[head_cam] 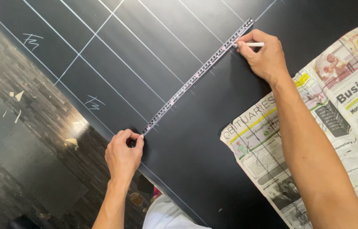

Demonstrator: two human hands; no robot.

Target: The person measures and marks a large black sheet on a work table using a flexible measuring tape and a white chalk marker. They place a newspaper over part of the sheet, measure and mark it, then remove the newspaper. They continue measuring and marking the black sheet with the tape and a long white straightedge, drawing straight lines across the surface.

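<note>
Bare forearms reach down into view from the bottom edge, the right one crossing over a spread newspaper (314, 140) that lies on the right part of a large black sheet (196, 140). Between the arms, at the lower edge, a bit of white clothing (166, 216) shows.

Across the black sheet a measuring tape (196, 75) is stretched taut on a diagonal, from near the sheet's lower left edge up toward the upper right. At its lower end the left hand (123, 154) pinches the tape between thumb and forefinger, the other fingers curled in, pressing that end down close to the sheet's edge. At the upper end the right hand (261, 55) holds the tape down and at the same time grips a white chalk pencil (251, 44) — its fingers pressed together round it, its tip touching the sheet just beside the tape.

White chalk lines (102, 55) already cross the black sheet as long parallels and cross-strokes, with two small scribbled marks near them. To the left the dark wooden floor (22, 127) is littered with pale paper scraps (72, 142).
</note>
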